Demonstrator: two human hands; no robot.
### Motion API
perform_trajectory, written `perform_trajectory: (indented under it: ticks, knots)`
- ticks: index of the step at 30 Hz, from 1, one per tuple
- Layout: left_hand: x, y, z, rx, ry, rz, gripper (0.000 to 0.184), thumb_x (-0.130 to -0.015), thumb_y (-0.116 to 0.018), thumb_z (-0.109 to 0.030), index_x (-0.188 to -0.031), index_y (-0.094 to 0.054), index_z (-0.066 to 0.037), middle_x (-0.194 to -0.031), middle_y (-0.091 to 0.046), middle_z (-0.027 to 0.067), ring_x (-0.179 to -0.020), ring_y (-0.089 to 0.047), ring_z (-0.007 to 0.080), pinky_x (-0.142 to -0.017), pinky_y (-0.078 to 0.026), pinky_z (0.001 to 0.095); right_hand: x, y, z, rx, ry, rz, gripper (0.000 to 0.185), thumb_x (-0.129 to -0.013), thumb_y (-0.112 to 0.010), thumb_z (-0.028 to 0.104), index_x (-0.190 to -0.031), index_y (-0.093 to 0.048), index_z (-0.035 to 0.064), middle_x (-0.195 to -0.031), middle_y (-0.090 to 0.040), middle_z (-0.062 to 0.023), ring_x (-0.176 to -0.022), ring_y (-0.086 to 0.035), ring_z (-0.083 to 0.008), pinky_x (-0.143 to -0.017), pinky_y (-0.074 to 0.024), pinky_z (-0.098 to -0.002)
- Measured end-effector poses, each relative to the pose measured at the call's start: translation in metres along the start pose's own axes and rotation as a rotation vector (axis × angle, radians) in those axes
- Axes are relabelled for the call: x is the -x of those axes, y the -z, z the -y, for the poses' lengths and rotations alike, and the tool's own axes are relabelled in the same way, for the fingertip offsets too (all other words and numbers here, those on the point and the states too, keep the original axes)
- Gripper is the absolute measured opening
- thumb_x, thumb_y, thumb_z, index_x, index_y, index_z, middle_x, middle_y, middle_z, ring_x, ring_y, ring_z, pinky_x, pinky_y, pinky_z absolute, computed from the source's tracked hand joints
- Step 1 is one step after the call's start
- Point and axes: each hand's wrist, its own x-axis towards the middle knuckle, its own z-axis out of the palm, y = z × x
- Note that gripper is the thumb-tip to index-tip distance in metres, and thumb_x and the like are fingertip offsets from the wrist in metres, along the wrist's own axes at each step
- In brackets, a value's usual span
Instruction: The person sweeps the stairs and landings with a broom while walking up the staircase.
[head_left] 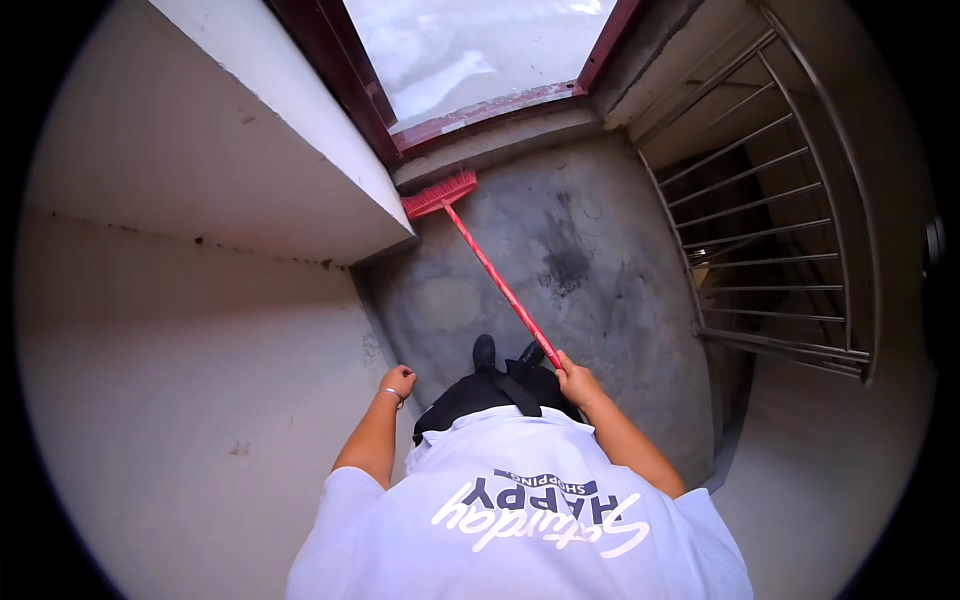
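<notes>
A red broom (495,275) slants across the grey concrete floor. Its bristle head (441,194) lies at the far left, close to the wall corner and just short of the door sill. My right hand (577,382) is wrapped around the top end of the handle, in front of my right hip. My left hand (398,380) hangs at my left side with its fingers curled in, near the left wall, and nothing shows in it. A bracelet (393,393) circles my left wrist.
A dark red door frame (490,124) opens onto a bright surface ahead. White walls (180,330) close in the left side. A metal railing (760,230) runs along the right. Dark smudges (565,250) mark the floor (620,340). My dark shoes (484,352) show below me.
</notes>
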Motion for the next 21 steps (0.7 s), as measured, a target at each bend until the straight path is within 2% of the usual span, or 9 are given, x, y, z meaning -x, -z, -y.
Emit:
perform_trajectory:
  ticks: [2,3,5,7,12,14,18,20,21]
  knots:
    - [-0.004,0.0,-0.003,0.044,-0.016,-0.022,0.03,-0.076,-0.06,-0.029,-0.095,-0.064,-0.006,-0.094,-0.066,0.0147,-0.09,-0.062,0.0295,-0.081,-0.048,0.0364,0.0,-0.006,-0.02,-0.04,-0.023,-0.024,0.045,-0.086,-0.054,0.023,-0.13,-0.046,0.0123,-0.098,-0.06,-0.0274,-0.089,-0.06,-0.0407,-0.077,-0.0481,-0.0433]
    - [-0.004,0.007,0.0,0.081,-0.03,-0.047,0.03,-0.076,-0.06,-0.029,-0.095,-0.065,-0.006,-0.094,-0.066,0.0148,-0.089,-0.062,0.0297,-0.08,-0.048,0.0368,0.03,0.03,-0.005,0.061,-0.138,0.083,0.043,-0.087,-0.053,0.022,-0.128,-0.048,0.0114,-0.098,-0.06,-0.0272,-0.089,-0.06,-0.0402,-0.077,-0.0483,-0.0429]
    - [0.004,0.012,-0.001,0.09,-0.037,-0.059,0.03,-0.076,-0.06,-0.028,-0.096,-0.065,-0.006,-0.093,-0.066,0.0152,-0.088,-0.062,0.03,-0.08,-0.048,0.0369,0.054,0.025,-0.034,-0.007,-0.04,0.025,0.043,-0.087,-0.053,0.022,-0.128,-0.048,0.0116,-0.096,-0.06,-0.0269,-0.088,-0.06,-0.0406,-0.077,-0.0483,-0.0438]
    - [0.013,0.012,-0.001,-0.009,-0.002,-0.051,0.028,-0.077,-0.06,-0.027,-0.094,-0.065,-0.006,-0.091,-0.066,0.0152,-0.088,-0.062,0.03,-0.08,-0.048,0.0364,0.079,0.041,-0.03,-0.027,-0.131,0.043,0.045,-0.086,-0.053,0.022,-0.13,-0.046,0.0121,-0.094,-0.061,-0.0263,-0.086,-0.06,-0.0411,-0.076,-0.0483,-0.0447]
    - [0.004,-0.003,0.014,-0.031,0.018,0.029,0.028,-0.076,-0.06,-0.028,-0.092,-0.066,-0.006,-0.09,-0.066,0.0151,-0.088,-0.063,0.0298,-0.081,-0.048,0.0366,0.021,0.013,-0.03,-0.016,-0.019,0.043,0.051,-0.087,-0.049,0.025,-0.135,-0.037,0.0124,-0.094,-0.061,-0.0271,-0.088,-0.059,-0.0418,-0.078,-0.0463,-0.0475]
    - [0.0,-0.008,0.018,-0.139,-0.064,0.003,0.026,-0.078,-0.059,-0.023,-0.094,-0.064,-0.002,-0.072,-0.064,0.0087,-0.057,-0.061,0.0172,-0.056,-0.05,0.0308,-0.017,0.013,-0.017,0.01,-0.026,0.113,0.05,-0.088,-0.049,0.024,-0.134,-0.038,0.0104,-0.1,-0.059,-0.0273,-0.094,-0.057,-0.0413,-0.082,-0.045,-0.0462]
    - [-0.022,-0.006,0.012,-0.147,-0.131,0.004,0.027,-0.078,-0.058,-0.023,-0.095,-0.064,-0.003,-0.074,-0.064,0.009,-0.057,-0.061,0.0169,-0.056,-0.05,0.0306,-0.003,0.035,-0.038,0.061,-0.128,0.157,0.045,-0.089,-0.046,0.026,-0.131,-0.042,0.0129,-0.106,-0.059,-0.0248,-0.099,-0.056,-0.0396,-0.085,-0.0441,-0.0464]
    - [-0.017,0.008,-0.014,-0.035,-0.027,0.002,0.03,-0.075,-0.06,-0.028,-0.095,-0.066,-0.006,-0.091,-0.066,0.0156,-0.088,-0.063,0.029,-0.08,-0.048,0.0358,0.027,0.053,-0.076,0.07,-0.204,0.186,0.043,-0.089,-0.045,0.028,-0.131,-0.042,0.02,-0.106,-0.059,-0.0227,-0.1,-0.056,-0.0389,-0.085,-0.0444,-0.0456]
    - [-0.019,0.008,-0.016,-0.04,-0.028,0.009,0.03,-0.075,-0.06,-0.028,-0.095,-0.066,-0.006,-0.091,-0.066,0.0156,-0.088,-0.063,0.029,-0.08,-0.048,0.0358,0.045,0.069,-0.087,0.07,-0.256,0.222,0.042,-0.089,-0.045,0.028,-0.131,-0.042,0.0237,-0.107,-0.06,-0.0216,-0.1,-0.056,-0.0385,-0.085,-0.0445,-0.045]
